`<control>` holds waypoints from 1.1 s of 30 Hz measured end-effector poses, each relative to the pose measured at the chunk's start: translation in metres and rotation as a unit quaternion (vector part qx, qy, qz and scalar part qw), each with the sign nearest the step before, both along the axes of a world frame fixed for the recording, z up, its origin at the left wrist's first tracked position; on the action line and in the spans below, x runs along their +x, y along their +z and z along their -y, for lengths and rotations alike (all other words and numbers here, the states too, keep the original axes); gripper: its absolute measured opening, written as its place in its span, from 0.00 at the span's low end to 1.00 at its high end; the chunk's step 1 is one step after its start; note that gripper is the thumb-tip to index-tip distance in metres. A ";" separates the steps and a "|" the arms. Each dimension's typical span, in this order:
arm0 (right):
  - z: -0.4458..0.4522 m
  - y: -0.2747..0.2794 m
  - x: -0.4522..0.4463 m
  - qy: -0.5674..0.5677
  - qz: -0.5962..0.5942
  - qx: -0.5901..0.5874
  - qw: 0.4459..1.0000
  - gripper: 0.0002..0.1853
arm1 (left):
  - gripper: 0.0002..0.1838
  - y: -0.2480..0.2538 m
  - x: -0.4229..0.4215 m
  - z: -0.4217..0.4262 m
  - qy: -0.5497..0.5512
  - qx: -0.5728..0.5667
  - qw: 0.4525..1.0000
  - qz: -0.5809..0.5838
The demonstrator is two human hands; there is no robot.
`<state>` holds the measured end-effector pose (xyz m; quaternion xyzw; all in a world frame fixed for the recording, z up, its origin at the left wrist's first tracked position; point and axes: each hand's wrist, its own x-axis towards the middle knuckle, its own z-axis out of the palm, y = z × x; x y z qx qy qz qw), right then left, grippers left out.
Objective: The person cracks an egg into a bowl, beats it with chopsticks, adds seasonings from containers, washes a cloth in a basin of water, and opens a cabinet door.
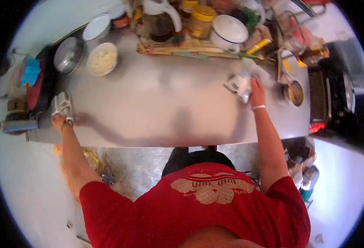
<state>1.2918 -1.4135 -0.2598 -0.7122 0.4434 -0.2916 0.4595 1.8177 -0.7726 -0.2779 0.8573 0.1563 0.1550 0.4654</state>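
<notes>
One silvery item (pixel 241 86) blurs in right-hand fingers (pixel 256 87).

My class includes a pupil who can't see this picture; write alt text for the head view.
A person in a red shirt is at a worktop: the right hand holds a blurred silvery item, and the left hand touches a pale object. Beyond are a bowl of pale food and a white pot.
</notes>
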 end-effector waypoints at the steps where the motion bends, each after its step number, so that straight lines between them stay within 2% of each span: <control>1: -0.010 0.007 0.005 -0.039 0.099 0.117 0.987 0.23 | 0.21 0.006 -0.017 0.019 -0.019 -0.022 1.000 0.007; 2: -0.018 0.013 0.012 -0.072 0.201 0.231 0.949 0.22 | 0.19 0.013 -0.039 0.041 -0.037 -0.035 0.999 0.009; 3: -0.017 0.011 0.011 -0.078 0.205 0.229 0.948 0.22 | 0.19 0.000 -0.045 0.039 -0.197 0.095 0.970 0.107; 5: -0.015 0.002 0.003 -0.055 0.174 0.167 0.969 0.22 | 0.19 0.043 -0.146 0.114 -0.226 0.123 0.965 0.045; 6: -0.019 0.009 0.000 -0.060 0.176 0.165 0.969 0.22 | 0.18 0.038 -0.180 0.130 -0.263 0.144 0.952 0.067; 7: -0.027 0.021 -0.003 -0.043 0.180 0.138 0.973 0.22 | 0.17 0.037 -0.212 0.145 -0.328 0.115 0.933 0.091; 9: -0.033 0.035 -0.012 -0.035 0.175 0.086 0.980 0.22 | 0.17 0.058 -0.286 0.188 -0.335 0.103 0.935 0.054; 11: -0.037 0.056 -0.038 -0.007 0.159 0.093 0.983 0.21 | 0.17 0.058 -0.332 0.203 -0.383 0.148 0.907 0.093; 13: -0.033 0.058 -0.072 0.032 0.131 0.103 0.986 0.20 | 0.15 0.069 -0.378 0.225 -0.384 0.162 0.904 0.092; 16: -0.026 0.075 -0.135 0.029 0.166 0.105 0.980 0.18 | 0.13 0.076 -0.429 0.252 -0.399 0.170 0.897 0.089; 18: -0.016 0.103 -0.178 0.002 0.149 0.083 0.985 0.17 | 0.13 0.074 -0.460 0.274 -0.402 0.116 0.904 0.089; 20: 0.001 0.122 -0.223 -0.059 0.091 0.028 0.994 0.17 | 0.13 0.078 -0.490 0.301 -0.423 0.116 0.893 0.096; 21: 0.013 0.127 -0.240 -0.064 0.090 -0.056 0.992 0.16 | 0.13 0.081 -0.502 0.314 -0.439 0.121 0.884 0.106; 22: 0.025 0.134 -0.255 -0.064 0.087 -0.057 0.993 0.16 | 0.13 0.083 -0.515 0.330 -0.440 0.119 0.884 0.104; 24: 0.048 0.148 -0.279 -0.109 0.062 -0.143 0.982 0.16 | 0.13 0.084 -0.537 0.365 -0.480 -0.027 0.875 0.054; 25: 0.060 0.153 -0.287 -0.108 0.061 -0.144 0.982 0.16 | 0.13 0.078 -0.543 0.383 -0.509 -0.079 0.857 -0.013; 27: 0.081 0.160 -0.297 -0.061 -0.060 -0.282 0.955 0.16 | 0.15 0.078 -0.551 0.431 -0.545 -0.155 0.810 -0.152; 28: 0.087 0.161 -0.299 -0.063 -0.059 -0.283 0.955 0.16 | 0.16 0.084 -0.556 0.461 -0.553 -0.178 0.782 -0.224; 30: 0.094 0.162 -0.299 -0.070 -0.016 -0.276 0.958 0.17 | 0.20 0.083 -0.558 0.520 -0.573 -0.253 0.733 -0.265; 32: 0.098 0.170 -0.300 -0.092 -0.025 -0.246 0.964 0.17 | 0.25 0.064 -0.549 0.578 -0.603 -0.257 0.699 -0.284; 33: 0.108 0.166 -0.300 -0.075 -0.073 -0.264 0.959 0.18 | 0.26 0.063 -0.550 0.604 -0.591 -0.285 0.690 -0.307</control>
